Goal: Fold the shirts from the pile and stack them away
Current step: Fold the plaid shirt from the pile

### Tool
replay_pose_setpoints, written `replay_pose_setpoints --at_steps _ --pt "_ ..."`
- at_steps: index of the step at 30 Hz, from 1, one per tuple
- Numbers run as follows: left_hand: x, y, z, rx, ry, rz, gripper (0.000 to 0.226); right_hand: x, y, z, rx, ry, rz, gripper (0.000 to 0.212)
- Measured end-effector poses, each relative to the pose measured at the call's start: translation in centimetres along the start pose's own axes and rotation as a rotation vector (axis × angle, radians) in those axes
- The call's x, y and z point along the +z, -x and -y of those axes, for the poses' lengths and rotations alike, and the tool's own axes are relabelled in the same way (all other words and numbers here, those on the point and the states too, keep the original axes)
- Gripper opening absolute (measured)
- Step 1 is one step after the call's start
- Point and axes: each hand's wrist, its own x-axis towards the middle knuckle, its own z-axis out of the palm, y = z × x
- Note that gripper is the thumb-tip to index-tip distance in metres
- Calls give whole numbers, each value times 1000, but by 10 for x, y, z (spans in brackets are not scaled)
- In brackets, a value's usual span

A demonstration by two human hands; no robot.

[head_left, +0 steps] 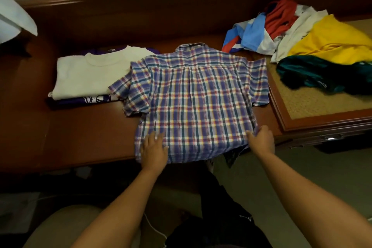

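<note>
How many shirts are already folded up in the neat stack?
2 that I can see: a white shirt on top, and a purple shirt under it, left of the plaid shirt. More could be hidden underneath.
</note>
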Motion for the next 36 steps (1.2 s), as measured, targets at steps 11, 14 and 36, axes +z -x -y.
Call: replay_pose_setpoints --at_steps 11,14,36 --pt "-4 -7 0 19 -105 118 68 -30 -31 -1 215 -424 -154 23" --pt "-8 -13 4 25 -143 147 71 -44 -40 -10 175 -285 -173 27" --pt "9 -55 -108 373 -153 126 46 -18 -31 11 -345 -2 -11 35"
